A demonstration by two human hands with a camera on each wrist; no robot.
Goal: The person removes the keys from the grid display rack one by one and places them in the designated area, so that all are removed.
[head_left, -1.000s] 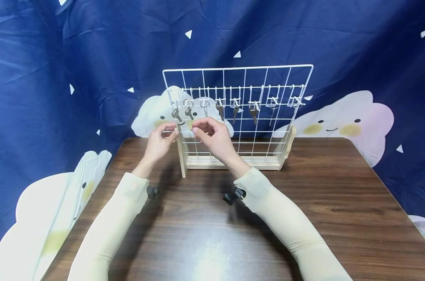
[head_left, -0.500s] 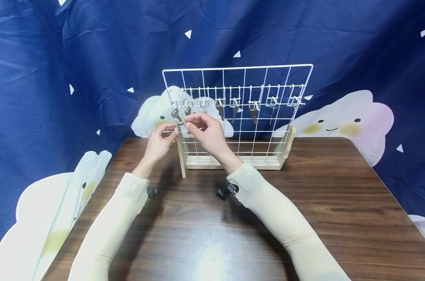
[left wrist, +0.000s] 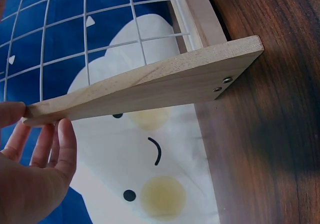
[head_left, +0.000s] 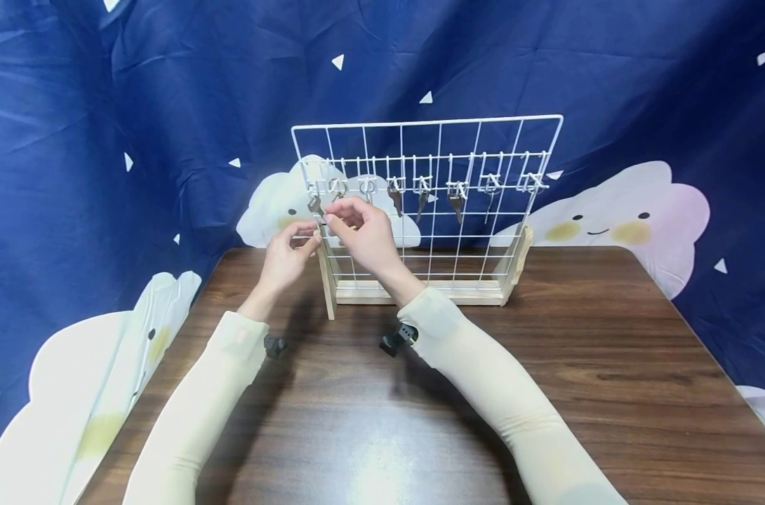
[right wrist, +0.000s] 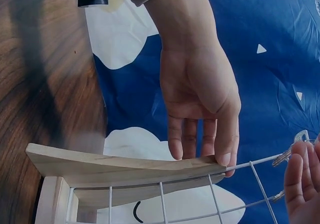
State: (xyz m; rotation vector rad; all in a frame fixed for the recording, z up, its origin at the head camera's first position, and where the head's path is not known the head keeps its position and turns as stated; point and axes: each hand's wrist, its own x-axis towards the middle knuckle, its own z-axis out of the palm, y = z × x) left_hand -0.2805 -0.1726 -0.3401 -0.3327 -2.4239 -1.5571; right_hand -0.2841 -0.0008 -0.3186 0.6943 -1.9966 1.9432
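Wooden support [left wrist: 150,86], left hand [left wrist: 42,171] pinching, right hand [head_left: 368,233]

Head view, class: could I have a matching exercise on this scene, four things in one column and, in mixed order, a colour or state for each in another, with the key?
Column 1
1. Left hand
2. Wire grid
3. Tabletop
4. Keys

Column 2
A. Dark brown, with a wood grain
B. Hanging in a row
C. Gripping a wooden side piece
D. White, with square openings

Right pairs: 1-C, 2-D, 3-A, 4-B
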